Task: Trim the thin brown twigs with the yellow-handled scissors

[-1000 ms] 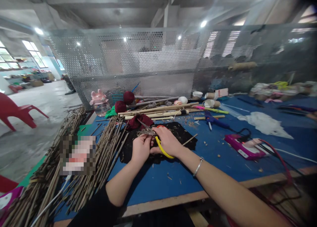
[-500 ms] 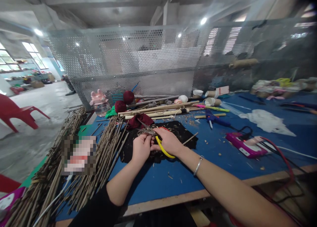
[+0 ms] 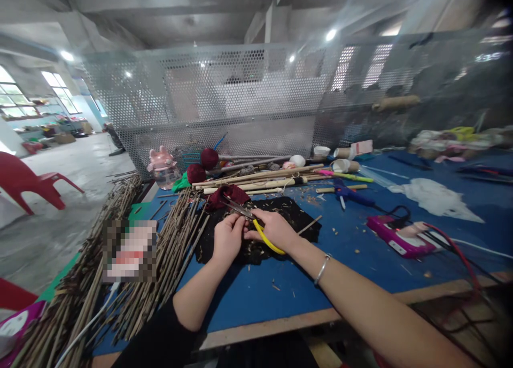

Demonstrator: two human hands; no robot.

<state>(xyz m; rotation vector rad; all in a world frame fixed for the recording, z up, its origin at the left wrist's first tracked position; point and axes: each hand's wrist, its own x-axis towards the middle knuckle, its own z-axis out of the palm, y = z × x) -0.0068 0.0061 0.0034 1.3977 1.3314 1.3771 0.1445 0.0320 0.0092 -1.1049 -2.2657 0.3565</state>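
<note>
My right hand [image 3: 274,230] is closed on the yellow handle of a pair of scissors [image 3: 242,209], whose blades point up and left and lie nearly together. Just left of it, my left hand [image 3: 228,238] has its thumb and fingers pinched together; what it holds, if anything, is too small to make out. Both hands are over a black cloth [image 3: 288,210] strewn with small light scraps. A dark red cloth [image 3: 228,196] lies beyond the blade tips. A thin stick [image 3: 310,224] rests on the black cloth's right side.
Bundled twigs [image 3: 168,255] cover the table's left. Behind are red balls [image 3: 209,158] and long sticks [image 3: 264,183]. A blue glue gun [image 3: 348,193], a purple power strip [image 3: 395,237] and white plastic [image 3: 436,197] lie to the right. A mesh panel [image 3: 240,106] stands behind.
The scissor blades have closed from a spread position. Both hands stay in nearly the same place.
</note>
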